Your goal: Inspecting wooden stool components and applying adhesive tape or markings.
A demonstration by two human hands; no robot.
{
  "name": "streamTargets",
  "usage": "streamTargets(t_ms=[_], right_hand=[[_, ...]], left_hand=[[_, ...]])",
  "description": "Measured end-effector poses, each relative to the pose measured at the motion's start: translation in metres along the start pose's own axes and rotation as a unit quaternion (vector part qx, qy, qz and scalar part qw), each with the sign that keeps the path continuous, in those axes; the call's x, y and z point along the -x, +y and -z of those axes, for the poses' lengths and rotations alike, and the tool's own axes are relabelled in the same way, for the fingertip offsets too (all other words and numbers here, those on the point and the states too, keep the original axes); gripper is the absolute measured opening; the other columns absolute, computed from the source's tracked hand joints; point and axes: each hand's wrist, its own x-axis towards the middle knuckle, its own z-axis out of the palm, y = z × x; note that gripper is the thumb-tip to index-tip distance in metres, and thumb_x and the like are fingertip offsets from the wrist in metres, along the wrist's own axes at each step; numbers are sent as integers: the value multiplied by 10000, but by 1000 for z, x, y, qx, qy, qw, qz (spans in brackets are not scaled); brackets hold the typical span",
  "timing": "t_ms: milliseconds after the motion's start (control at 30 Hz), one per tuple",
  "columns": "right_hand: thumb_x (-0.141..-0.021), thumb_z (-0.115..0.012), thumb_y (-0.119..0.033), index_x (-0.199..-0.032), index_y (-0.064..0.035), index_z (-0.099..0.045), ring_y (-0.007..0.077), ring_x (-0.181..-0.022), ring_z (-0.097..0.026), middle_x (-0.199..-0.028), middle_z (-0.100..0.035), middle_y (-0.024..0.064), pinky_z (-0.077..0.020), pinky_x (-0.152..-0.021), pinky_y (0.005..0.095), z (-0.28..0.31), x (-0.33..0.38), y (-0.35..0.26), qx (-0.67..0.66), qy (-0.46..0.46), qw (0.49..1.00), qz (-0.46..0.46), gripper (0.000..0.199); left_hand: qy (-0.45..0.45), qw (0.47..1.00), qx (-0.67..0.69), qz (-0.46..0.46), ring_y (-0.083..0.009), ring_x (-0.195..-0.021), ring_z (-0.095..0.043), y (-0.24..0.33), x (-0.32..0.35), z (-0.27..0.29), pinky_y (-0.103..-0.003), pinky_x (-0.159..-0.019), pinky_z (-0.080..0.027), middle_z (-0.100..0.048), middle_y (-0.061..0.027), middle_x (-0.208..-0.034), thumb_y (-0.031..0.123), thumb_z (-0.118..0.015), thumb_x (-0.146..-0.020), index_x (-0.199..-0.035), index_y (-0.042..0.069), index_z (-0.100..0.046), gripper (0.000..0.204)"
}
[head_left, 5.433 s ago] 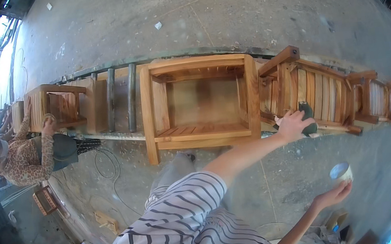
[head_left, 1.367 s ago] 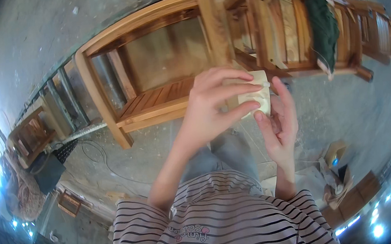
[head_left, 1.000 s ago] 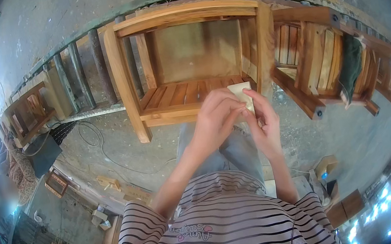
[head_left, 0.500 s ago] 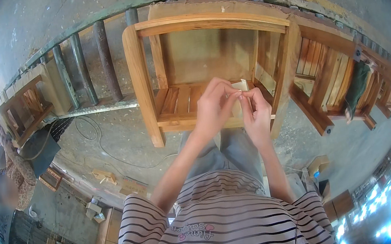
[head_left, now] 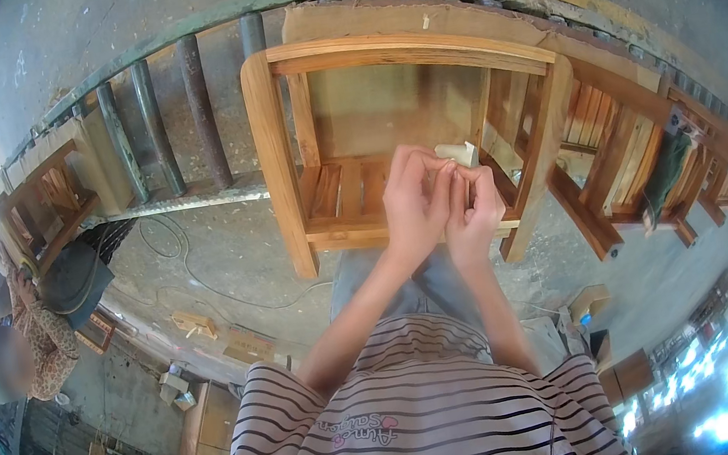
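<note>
My left hand (head_left: 416, 200) and my right hand (head_left: 475, 210) meet in front of me, fingertips pinched together. Between them is a small pale cream sheet (head_left: 459, 154), folded or curled, its upper end sticking out past the fingers. The sheet's material is too small to tell. Both hands are raised over the near right part of a brown wooden chair frame (head_left: 413, 45). Slats (head_left: 348, 191) form the chair's seat, partly covered by my hands.
The chair stands at a metal rail rack (head_left: 199, 111) lined with cardboard (head_left: 335, 19). More slatted wooden pieces (head_left: 613, 146) stand at right, a dark green cloth (head_left: 667, 162) on one. Another person (head_left: 49, 337) works at far left beside a wooden frame (head_left: 53, 201). A cable (head_left: 194, 275) crosses the floor.
Both hands have drawn closer together, the left shifting slightly right. The pale sheet now sticks out above the fingers at a different angle. The view has shifted slightly.
</note>
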Motion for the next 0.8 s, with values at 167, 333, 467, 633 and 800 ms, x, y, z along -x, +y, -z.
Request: streamTargets(t_ms=[167, 333, 467, 633, 800], right_hand=[[-956, -572, -6, -888, 3, -560, 59, -550, -390, -647, -479, 8, -287, -470, 257, -2, -9, -2, -29, 25, 998, 54, 70], [-905, -619, -16, -884, -4, -566, 254, -608, -563, -738, -583, 144, -423, -548, 348, 13, -13, -3, -71, -38, 995, -55, 58], [-916, -609, -31, -886, 2, -566, 248, -607, -558, -739, -581, 144, -419, -552, 339, 20, -17, -4, -44, -95, 993, -45, 62], [-916, -607, -36, -886, 2, -568, 285, -608, -556, -737, -572, 158, -429, -565, 353, 23, -21, -7, -21, -111, 993, -19, 62], [-911, -612, -35, -888, -2, -573, 303, -622, -574, -729, -572, 158, -443, -575, 368, 16, -11, -5, 0, -95, 994, -51, 56]], left_hand=[[3, 1000, 5, 14, -158, -706, -537, 8, -7, 0, -263, -551, -410, -561, -95, -900, -7, -669, -844, -884, 15, -614, 72], [-91, 992, 59, 62, -146, -826, -596, 8, -27, 18, -248, -587, -451, -599, -94, -977, 46, -727, -823, -1007, 30, -666, 195], [-151, 987, -51, 13, -147, -886, -626, 4, -45, 36, -262, -684, -508, -671, -64, -1021, 75, -754, -797, -1081, 68, -710, 288], [-268, 955, -63, -107, -289, -917, -641, -1, -58, 41, -362, -818, -503, -696, -112, -878, 68, -755, -786, -905, 20, -712, 136], [-196, 978, -19, -72, -239, -861, -640, 2, -47, 31, -332, -792, -503, -687, -97, -866, 51, -718, -823, -867, 10, -690, 67]])
